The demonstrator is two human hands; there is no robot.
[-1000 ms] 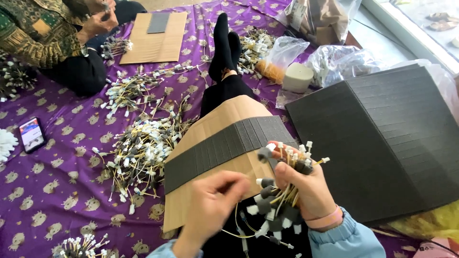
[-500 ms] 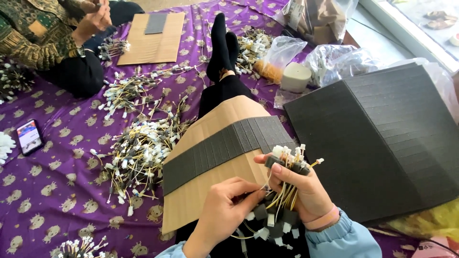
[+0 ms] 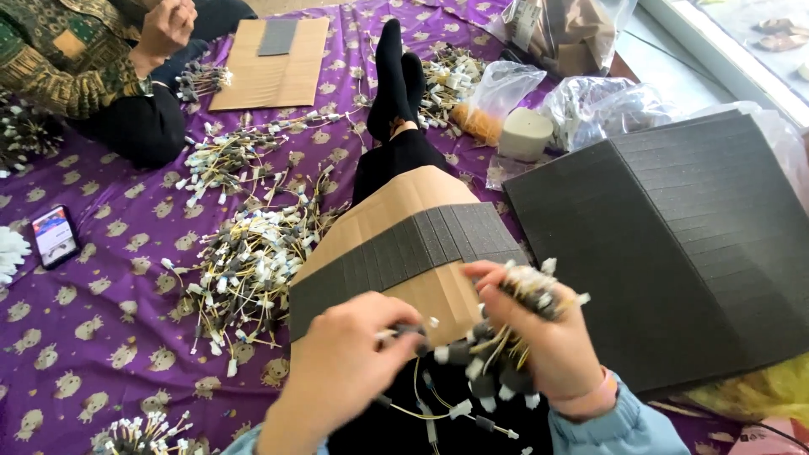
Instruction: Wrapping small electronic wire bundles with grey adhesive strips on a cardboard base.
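Purple patterned cloth (image 3: 93, 337) covers the floor and carries everything here, presumably to keep the small parts clean and easy to gather. On it to the right lies a large dark grey foam sheet scored into strips (image 3: 674, 244), within reach of the seated person whose black-clad legs (image 3: 396, 126) stretch forward. Across the person's lap rests a brown cardboard panel with a band of grey foam strips stuck across it (image 3: 404, 253), tilted like a small worktop so the hands can work just over its near edge. Left of the legs a loose heap of short yellow wires with white plastic connectors (image 3: 244, 261) lies spread out, close beside the lap board. Beyond the feet sit clear plastic bags (image 3: 590, 105) and a pale cylindrical roll (image 3: 524, 133). At the top left another person's patterned sleeve (image 3: 59, 63) shows beside a second cardboard panel (image 3: 270, 59), and a phone (image 3: 55, 236) lies near the left edge. The right hand (image 3: 548, 345) is clenched around a thick bunch of the connector-tipped wires with grey foam pieces on them (image 3: 497, 354), ends fanned upward so each stays separate. The left hand (image 3: 354, 371) pinches a single wire end (image 3: 404, 330), just beside that bunch; its fingertips are blurred, so the exact grip is hard to tell.
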